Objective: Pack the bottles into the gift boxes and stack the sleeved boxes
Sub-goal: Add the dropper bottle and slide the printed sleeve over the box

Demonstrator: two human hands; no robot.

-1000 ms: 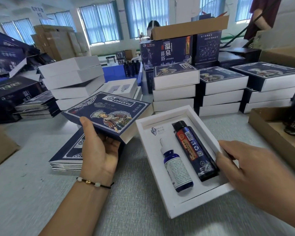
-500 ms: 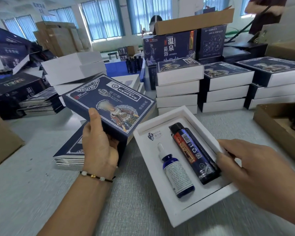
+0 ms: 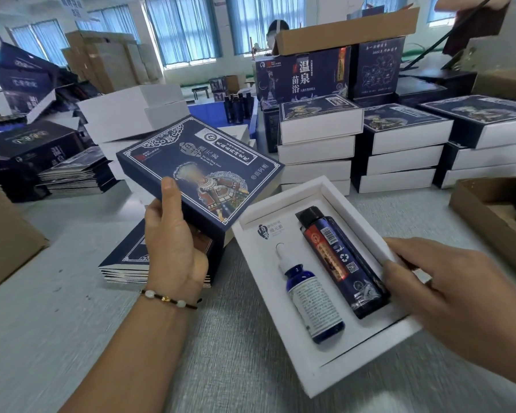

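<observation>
The left hand [image 3: 176, 248] grips a navy sleeve [image 3: 203, 171] printed with a costumed figure, thumb on its top face, holding it tilted above a pile of flat sleeves [image 3: 122, 257] on the grey counter [image 3: 72, 338]. The right hand [image 3: 447, 296] holds the right edge of the white gift box [image 3: 319, 380], fingers curled at its rim. The box lies open on the counter with two bottles side by side: a small blue dropper bottle [image 3: 310, 302] (white tip, pale label) and a larger dark bottle [image 3: 340, 260] with a black cap and red label. Behind stand stacks of sleeved boxes [image 3: 319, 144].
</observation>
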